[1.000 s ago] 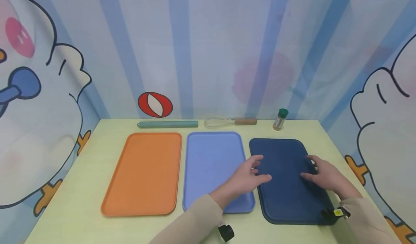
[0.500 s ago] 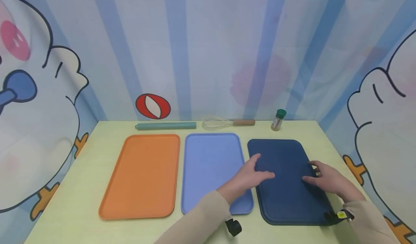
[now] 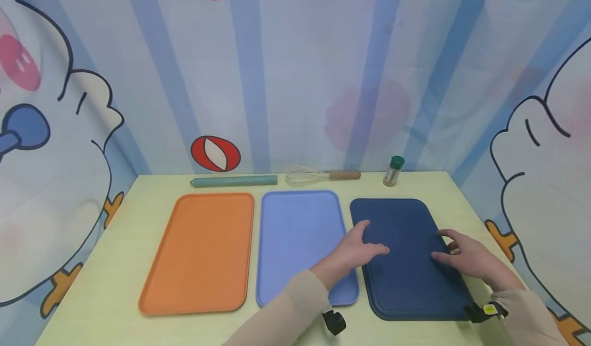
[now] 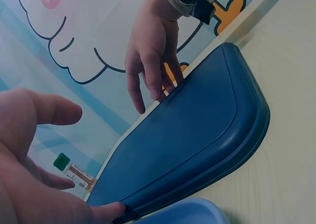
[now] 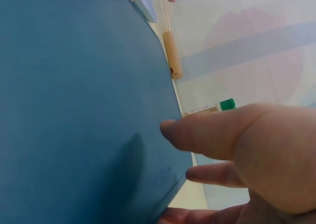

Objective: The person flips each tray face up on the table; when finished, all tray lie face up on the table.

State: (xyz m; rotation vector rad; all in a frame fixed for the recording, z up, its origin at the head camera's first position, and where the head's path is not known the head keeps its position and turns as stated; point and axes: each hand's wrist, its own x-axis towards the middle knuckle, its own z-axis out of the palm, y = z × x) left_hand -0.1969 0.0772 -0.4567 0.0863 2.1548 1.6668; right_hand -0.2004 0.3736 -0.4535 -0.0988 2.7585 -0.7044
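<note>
One navy tray (image 3: 406, 271), round-cornered, rightmost of a row on the bench; long axis running from the person's side toward the backdrop, far end leaning somewhat left in the head view, short sides at front and back. Left hand (image 3: 352, 249): fingers and thumb spread wide, one fingertip at the tray's left edge. Right hand (image 3: 470, 255): fingers loosely bent and parted at the right edge, thumb over the tray's upper face.

Pale yellow bench (image 3: 108, 269), bearing also: periwinkle tray (image 3: 300, 233), beside the navy; orange tray (image 3: 200, 251), farther left. Along the back: teal rod (image 3: 235, 181) and wooden-handled whisk (image 3: 341, 175), both lying crosswise; green-capped jar (image 3: 393, 173), upright. Surrounding: blue-striped cloth backdrop (image 3: 302, 95), cartoon figures (image 3: 51, 202) at both sides.
</note>
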